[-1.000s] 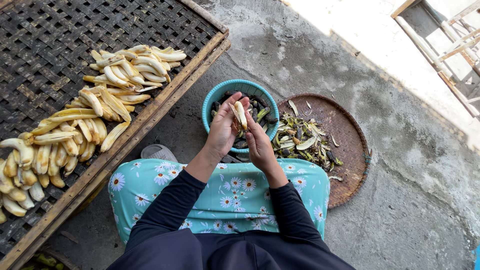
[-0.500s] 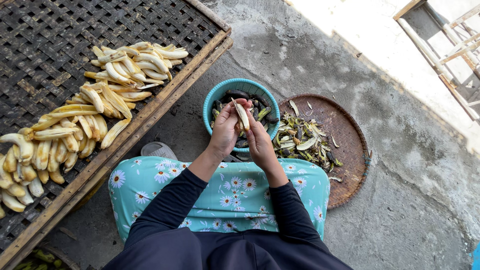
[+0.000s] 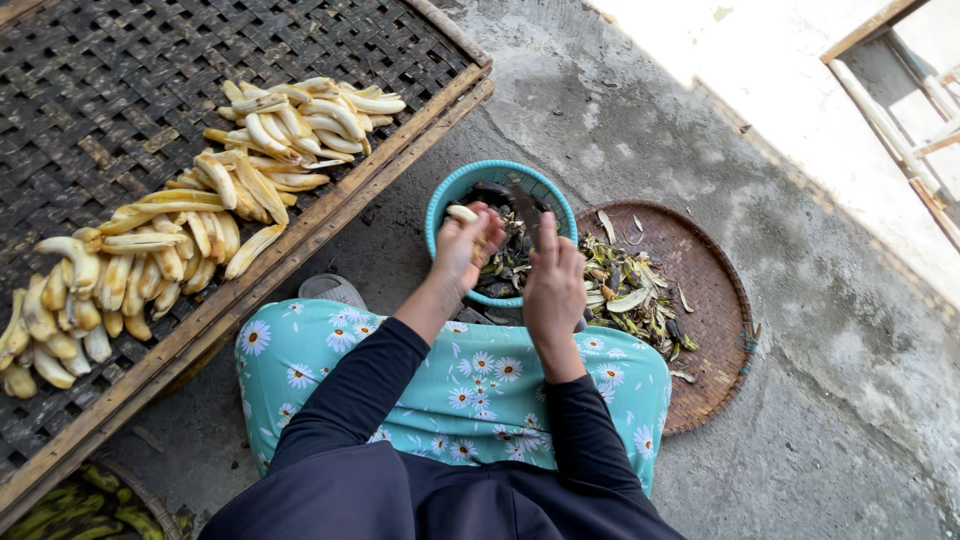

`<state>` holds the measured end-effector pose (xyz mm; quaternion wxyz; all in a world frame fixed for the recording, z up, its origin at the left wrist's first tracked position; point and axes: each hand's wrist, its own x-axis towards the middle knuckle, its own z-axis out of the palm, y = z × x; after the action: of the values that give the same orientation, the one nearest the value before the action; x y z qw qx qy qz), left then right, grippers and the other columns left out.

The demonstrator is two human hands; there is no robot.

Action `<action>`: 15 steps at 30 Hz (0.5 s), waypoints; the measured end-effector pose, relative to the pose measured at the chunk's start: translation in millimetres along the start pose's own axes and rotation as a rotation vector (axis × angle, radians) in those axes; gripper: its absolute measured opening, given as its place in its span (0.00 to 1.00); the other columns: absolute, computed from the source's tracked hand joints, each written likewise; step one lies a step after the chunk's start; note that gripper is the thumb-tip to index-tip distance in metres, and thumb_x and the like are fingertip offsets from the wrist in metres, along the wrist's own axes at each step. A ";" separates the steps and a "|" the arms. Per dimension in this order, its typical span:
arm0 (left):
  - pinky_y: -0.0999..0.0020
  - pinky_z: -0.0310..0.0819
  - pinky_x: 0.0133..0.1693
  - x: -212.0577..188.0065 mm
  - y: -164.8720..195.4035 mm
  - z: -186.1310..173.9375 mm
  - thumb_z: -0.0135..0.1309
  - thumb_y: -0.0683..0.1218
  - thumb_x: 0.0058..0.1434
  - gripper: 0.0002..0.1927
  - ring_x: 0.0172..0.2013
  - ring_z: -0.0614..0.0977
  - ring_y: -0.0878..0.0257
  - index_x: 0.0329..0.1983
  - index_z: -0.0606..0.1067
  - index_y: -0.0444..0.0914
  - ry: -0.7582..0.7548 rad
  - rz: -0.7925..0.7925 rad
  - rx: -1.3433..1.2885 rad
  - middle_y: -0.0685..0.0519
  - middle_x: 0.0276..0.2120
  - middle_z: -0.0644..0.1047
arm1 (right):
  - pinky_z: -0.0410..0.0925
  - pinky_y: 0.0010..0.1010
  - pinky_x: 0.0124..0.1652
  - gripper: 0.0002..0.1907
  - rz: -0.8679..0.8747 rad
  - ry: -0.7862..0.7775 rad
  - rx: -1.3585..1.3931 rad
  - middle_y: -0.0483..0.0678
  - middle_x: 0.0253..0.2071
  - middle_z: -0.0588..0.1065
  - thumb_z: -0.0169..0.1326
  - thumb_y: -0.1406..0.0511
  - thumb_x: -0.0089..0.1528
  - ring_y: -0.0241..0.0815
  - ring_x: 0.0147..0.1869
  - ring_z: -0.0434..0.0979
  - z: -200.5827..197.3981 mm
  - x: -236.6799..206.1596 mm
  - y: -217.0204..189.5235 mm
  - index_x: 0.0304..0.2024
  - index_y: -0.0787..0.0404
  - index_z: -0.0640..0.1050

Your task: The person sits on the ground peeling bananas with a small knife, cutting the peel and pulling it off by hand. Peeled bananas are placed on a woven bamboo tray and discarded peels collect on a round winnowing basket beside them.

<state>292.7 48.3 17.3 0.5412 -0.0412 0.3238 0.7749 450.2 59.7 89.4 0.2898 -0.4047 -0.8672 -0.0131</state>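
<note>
- Left hand (image 3: 466, 248): raised over the near-left rim of the turquoise basin (image 3: 445, 200), fingers wrapped around a peeled banana (image 3: 462, 213) whose pale tip shows above the fist.
- Right hand (image 3: 553, 285): just beside the left, over the basin's near edge, back of the hand toward the camera. Fingers curled around a dark strip of peel (image 3: 524, 203) that stands up from the hand over the basin; the grip itself is hidden, so how tightly it closes cannot be told.
- Basin: sits on the concrete floor (image 3: 800, 400) in front of the person's knees, holding dark peel scraps.
- Round woven tray (image 3: 715, 290): on the floor touching the basin's right side, carrying a heap of green and brown peelings (image 3: 625, 290).
- Woven bamboo rack (image 3: 120, 90) in a wooden frame: to the left, well apart from the hands, with peeled bananas (image 3: 190, 220) laid in a loose band across it.
- Lap: covered by a turquoise cloth with daisy print (image 3: 470, 390); dark sleeves to the wrists.
- Bottom-left corner: unpeeled green bananas (image 3: 70, 505), partly cut off by the frame.
</note>
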 end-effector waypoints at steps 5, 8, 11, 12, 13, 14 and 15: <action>0.76 0.62 0.21 67.1 113.0 -63.7 0.44 0.35 0.66 0.13 0.23 0.69 0.67 0.54 0.63 0.34 0.696 0.371 0.127 0.49 0.35 0.70 | 0.68 0.45 0.50 0.36 0.164 -0.022 0.192 0.56 0.51 0.72 0.56 0.70 0.65 0.57 0.53 0.74 0.9 5.8 40.9 0.75 0.58 0.60; 0.61 0.59 0.55 94.5 200.3 -99.8 0.40 0.40 0.70 0.34 0.57 0.63 0.55 0.77 0.43 0.35 0.888 0.539 0.188 0.39 0.66 0.56 | 0.67 0.46 0.55 0.35 0.197 0.027 0.215 0.59 0.54 0.72 0.55 0.71 0.66 0.59 0.56 0.74 -0.5 4.0 61.8 0.74 0.61 0.60; 0.54 0.54 0.73 100.6 262.3 -109.4 0.47 0.38 0.63 0.46 0.73 0.58 0.45 0.77 0.34 0.33 0.839 0.723 0.315 0.35 0.74 0.44 | 0.67 0.46 0.56 0.35 0.263 0.036 0.241 0.61 0.56 0.71 0.54 0.72 0.66 0.60 0.58 0.74 -2.9 2.9 77.2 0.75 0.63 0.60; 0.47 0.43 0.72 102.0 271.4 -108.2 0.52 0.41 0.67 0.48 0.73 0.48 0.40 0.75 0.31 0.30 1.000 0.761 0.638 0.32 0.73 0.38 | 0.67 0.46 0.56 0.34 0.270 0.047 0.252 0.61 0.56 0.71 0.54 0.72 0.66 0.60 0.58 0.74 -3.1 4.2 81.0 0.74 0.63 0.59; 0.40 0.32 0.72 100.9 278.8 -106.0 0.58 0.45 0.71 0.52 0.72 0.37 0.36 0.72 0.28 0.26 1.145 0.786 0.976 0.29 0.71 0.31 | 0.67 0.46 0.56 0.34 0.280 0.056 0.264 0.61 0.57 0.71 0.54 0.72 0.67 0.60 0.58 0.74 -3.4 4.5 83.6 0.74 0.63 0.59; 0.39 0.41 0.70 101.9 269.7 -96.4 0.58 0.47 0.70 0.51 0.72 0.48 0.41 0.74 0.32 0.28 1.182 0.844 1.187 0.31 0.72 0.38 | 0.67 0.45 0.56 0.34 0.309 0.046 0.269 0.61 0.57 0.71 0.54 0.71 0.67 0.59 0.58 0.74 -3.8 4.5 85.7 0.74 0.63 0.59; 0.38 0.50 0.68 104.7 249.3 -83.1 0.58 0.50 0.69 0.50 0.72 0.60 0.47 0.75 0.36 0.29 1.214 0.903 1.398 0.32 0.74 0.45 | 0.67 0.45 0.55 0.34 0.336 0.037 0.276 0.61 0.57 0.71 0.54 0.71 0.67 0.58 0.57 0.74 -3.2 6.3 87.2 0.74 0.62 0.59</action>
<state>10.1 37.0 22.5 -0.1523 0.0238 0.9065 0.3930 510.5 121.8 76.8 0.3567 -0.4996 -0.7756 0.1469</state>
